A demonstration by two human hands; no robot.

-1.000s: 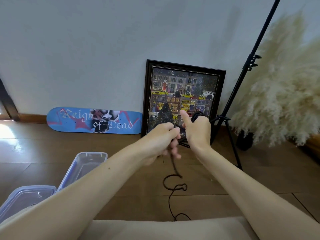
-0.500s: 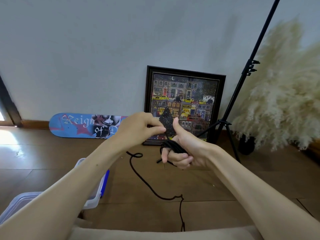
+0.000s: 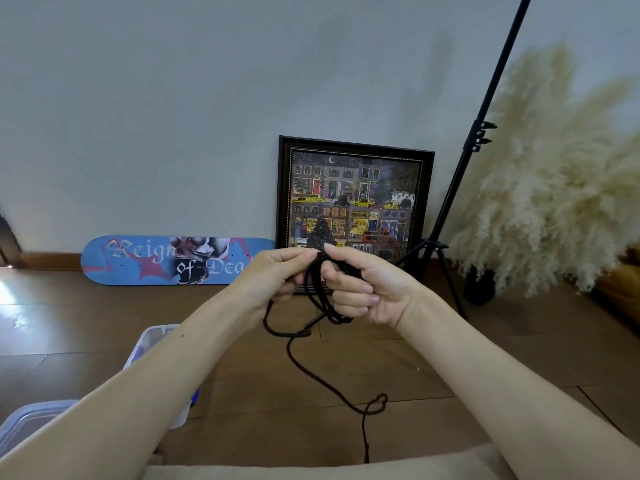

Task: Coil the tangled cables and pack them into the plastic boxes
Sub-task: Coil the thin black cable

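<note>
A thin black cable [image 3: 318, 299] is wound in several loops around the fingers of my right hand [image 3: 363, 289], which is closed on the coil. My left hand [image 3: 277, 275] pinches the same cable at the top of the coil, fingertips touching my right thumb. A loose strand [image 3: 311, 372] hangs from my left hand, kinks once, and trails down to the floor in front of me. Two clear plastic boxes stand at the lower left: one [image 3: 152, 341] partly hidden behind my left forearm, one [image 3: 31, 424] at the frame's corner.
A framed picture [image 3: 353, 199] leans on the wall straight ahead. A blue skateboard deck [image 3: 166, 259] lies along the wall to the left. A black tripod stand [image 3: 460, 188] and a pampas grass bunch [image 3: 561, 174] stand at the right. Brown wooden floor [image 3: 381, 358] lies below.
My left hand has moved right and met my right hand at the coil, laying another loop on it. The hanging strand has shifted and its slack has shortened.
</note>
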